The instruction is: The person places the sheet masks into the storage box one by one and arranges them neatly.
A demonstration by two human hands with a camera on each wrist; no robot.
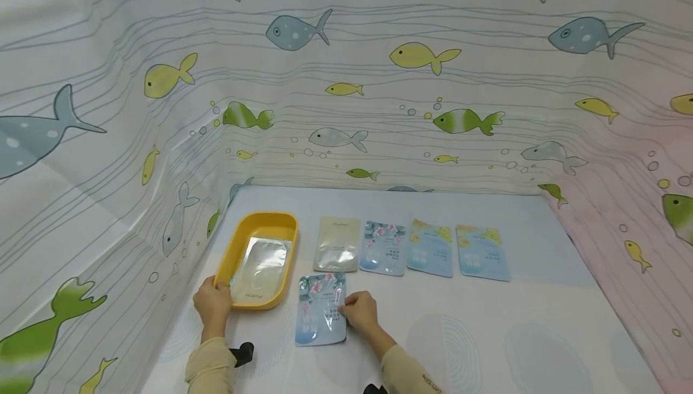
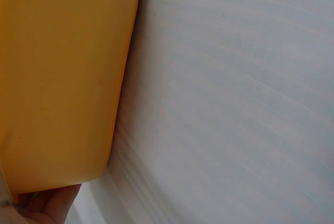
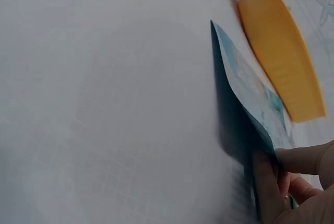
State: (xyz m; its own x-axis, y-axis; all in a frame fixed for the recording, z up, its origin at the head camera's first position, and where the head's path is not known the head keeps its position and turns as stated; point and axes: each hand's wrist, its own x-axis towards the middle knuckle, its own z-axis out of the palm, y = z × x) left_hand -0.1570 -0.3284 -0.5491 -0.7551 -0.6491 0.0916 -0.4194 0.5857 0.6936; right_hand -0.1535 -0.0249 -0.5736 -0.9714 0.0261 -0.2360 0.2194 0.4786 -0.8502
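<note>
My left hand point(image 1: 213, 302) grips the near left corner of a yellow tray point(image 1: 294, 261), its fingers under the rim in the left wrist view. Inside the tray lies a silvery-cream sachet point(image 1: 262, 267). With thumb and fingers, my right hand point(image 1: 361, 311) pinches the right edge of a blue floral sachet point(image 1: 320, 322), right of the tray's near end. In the right wrist view, that sachet's edge point(image 3: 237, 91) is tilted up from the table, casting a shadow beneath. The fingertips under the sachet are partly hidden.
Behind, a row runs rightward: a cream sachet point(image 1: 337, 243), a blue floral sachet point(image 1: 382, 248) and two blue-yellow sachets point(image 1: 430, 248). The pale table point(image 1: 520, 322) is enclosed by fish-patterned sheets point(image 1: 379, 141) at the back and sides.
</note>
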